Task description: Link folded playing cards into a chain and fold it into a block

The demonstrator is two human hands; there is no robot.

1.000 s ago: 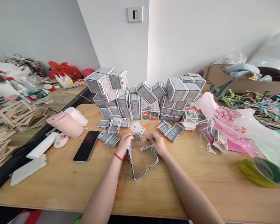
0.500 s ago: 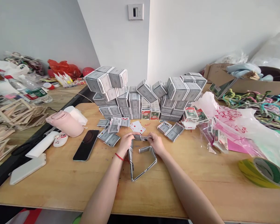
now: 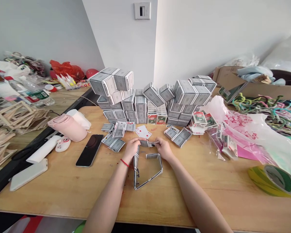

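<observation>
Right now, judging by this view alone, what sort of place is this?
Probably a craft workspace, though I can't tell whether at home or elsewhere: both hands hold a folded card strip, card blocks stand stacked on a wooden table, and colourful fuzzy strands lie heaped at right.

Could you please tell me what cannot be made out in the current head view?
Head view:
- Card strip: the left grip and right grip cover the parts they hold.
- Bottle label: the print is too small to read.
- Tape roll: cut off by the right edge.
- Green thing: partly hidden below the table and cut off by the bottom edge.
</observation>
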